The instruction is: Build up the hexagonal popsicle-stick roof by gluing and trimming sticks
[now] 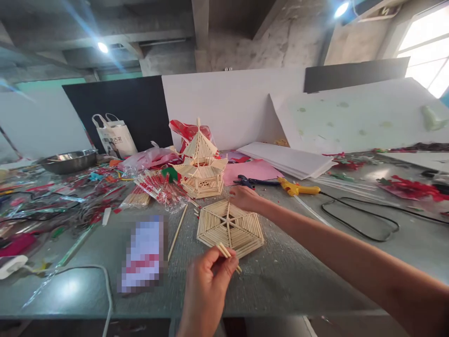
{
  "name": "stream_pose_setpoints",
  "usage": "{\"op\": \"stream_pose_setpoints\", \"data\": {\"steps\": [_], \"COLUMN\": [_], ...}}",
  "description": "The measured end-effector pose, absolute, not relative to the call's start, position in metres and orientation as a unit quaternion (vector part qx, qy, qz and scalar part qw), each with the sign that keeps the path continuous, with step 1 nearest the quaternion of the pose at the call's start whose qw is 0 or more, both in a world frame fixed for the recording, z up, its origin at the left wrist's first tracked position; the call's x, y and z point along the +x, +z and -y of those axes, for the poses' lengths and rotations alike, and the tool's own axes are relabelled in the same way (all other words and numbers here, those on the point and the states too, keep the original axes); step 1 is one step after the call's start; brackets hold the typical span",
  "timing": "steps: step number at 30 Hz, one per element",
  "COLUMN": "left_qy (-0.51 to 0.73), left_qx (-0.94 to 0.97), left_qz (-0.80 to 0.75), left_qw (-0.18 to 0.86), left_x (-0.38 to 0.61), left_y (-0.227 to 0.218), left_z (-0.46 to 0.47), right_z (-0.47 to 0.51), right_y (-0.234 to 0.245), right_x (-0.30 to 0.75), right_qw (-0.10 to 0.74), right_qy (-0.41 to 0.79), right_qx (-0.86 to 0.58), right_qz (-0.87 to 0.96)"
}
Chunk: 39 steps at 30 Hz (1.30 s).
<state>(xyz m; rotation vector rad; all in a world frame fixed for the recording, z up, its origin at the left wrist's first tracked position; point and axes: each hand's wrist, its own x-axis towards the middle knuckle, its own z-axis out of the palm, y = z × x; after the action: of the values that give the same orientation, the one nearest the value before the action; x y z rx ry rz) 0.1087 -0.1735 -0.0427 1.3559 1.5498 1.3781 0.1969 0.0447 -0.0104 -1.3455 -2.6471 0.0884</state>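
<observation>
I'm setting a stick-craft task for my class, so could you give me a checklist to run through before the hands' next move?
1. Sticks pinched in the left hand: ok.
2. Hexagonal stick panel resting on the table: ok.
3. Right hand empty: cannot tell.
4. Glue gun out of both hands: ok.
5. Glue gun heated: cannot tell.
6. Table's left side uncluttered: not ok; a white cord and plastic wrapping lie there.

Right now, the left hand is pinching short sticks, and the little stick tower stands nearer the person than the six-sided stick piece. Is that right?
Not quite: the head view shows the little stick tower standing farther from the person than the six-sided stick piece. The left hand is indeed pinching short sticks.
</observation>
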Motion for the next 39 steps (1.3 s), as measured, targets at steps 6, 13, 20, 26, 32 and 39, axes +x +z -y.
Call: {"op": "stream_pose_setpoints", "data": {"steps": [6,13,20,26,32,39], "left_qy": [0.513,0.562,0.624,0.65,0.62,0.608], "left_qx": [0.531,0.443,0.381,0.342,0.369,0.378], "left_qz": [-0.591,-0.646,-0.598,-0.55,-0.624,-0.621], "left_qw": [0.325,0.267,0.329,0.397,0.301,0.318], "left_x": [0.1,0.07,0.059,0.081,0.074,0.055], "left_y": [-0.047,-0.049,-0.048,-0.048,-0.047,-0.055], "left_z": [0.181,0.19,0.165,0.16,0.158,0.138], "right_z": [-0.033,-0.026,-0.043,-0.034,-0.03,-0.029], "right_y": [-0.003,-0.003,-0.003,-0.004,-0.009,-0.015], "right_x": [0.194,0.193,0.226,0.241,0.239,0.241], "right_qw": [0.152,0.122,0.001,0.038,0.075,0.087], "right_qy": [0.035,-0.04,-0.004,0.109,0.114,0.114], "right_qx": [-0.407,-0.383,-0.507,-0.479,-0.485,-0.482], "right_qz": [0.9,0.915,0.862,0.87,0.864,0.864]}}
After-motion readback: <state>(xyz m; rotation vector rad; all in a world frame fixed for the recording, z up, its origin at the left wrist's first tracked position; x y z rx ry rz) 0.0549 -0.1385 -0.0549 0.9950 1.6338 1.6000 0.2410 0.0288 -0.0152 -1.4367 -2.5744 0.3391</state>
